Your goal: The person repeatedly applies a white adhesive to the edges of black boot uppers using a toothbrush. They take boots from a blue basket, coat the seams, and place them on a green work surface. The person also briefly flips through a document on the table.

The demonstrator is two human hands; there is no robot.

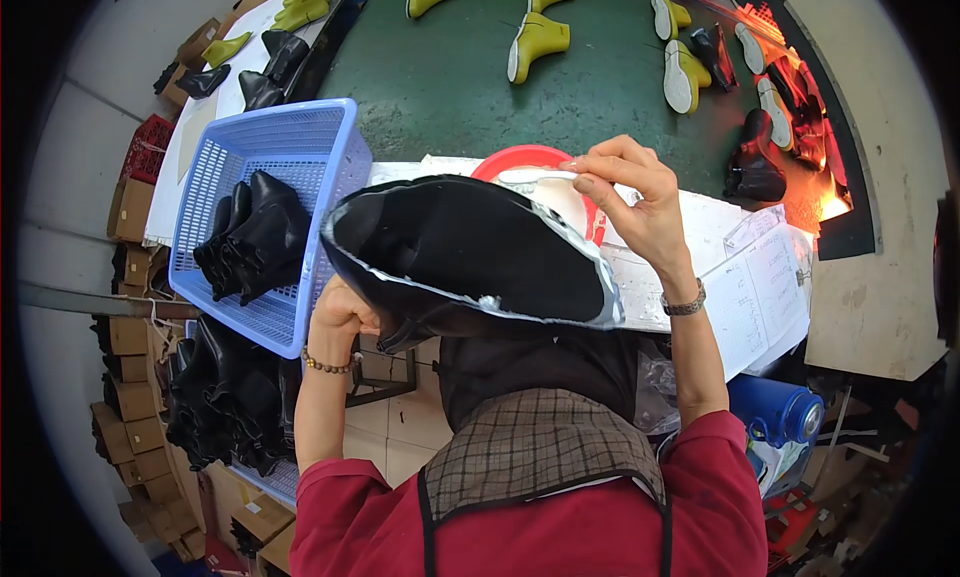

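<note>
A black boot upper (440,242) is tilted with its broad sole side facing up, its rim coated in whitish paste. My left hand (343,307) is closed around its lower left part; some fingers are hidden beneath it. Pinched in my right hand (635,192) is a slim white brush (540,175), held over the far right edge of the boot upper. Behind the upper stands a red bowl (520,158) with white paste in it, partly covered by the upper and the brush.
At my left, a blue plastic basket (345,142) holds black boots (262,232); more black boots (225,392) lie below. Yellow boots (540,45) stand on the green conveyor (430,102). Glowing heat comes from the right (830,202). Papers (760,292) and a blue flask (775,409) are nearby.
</note>
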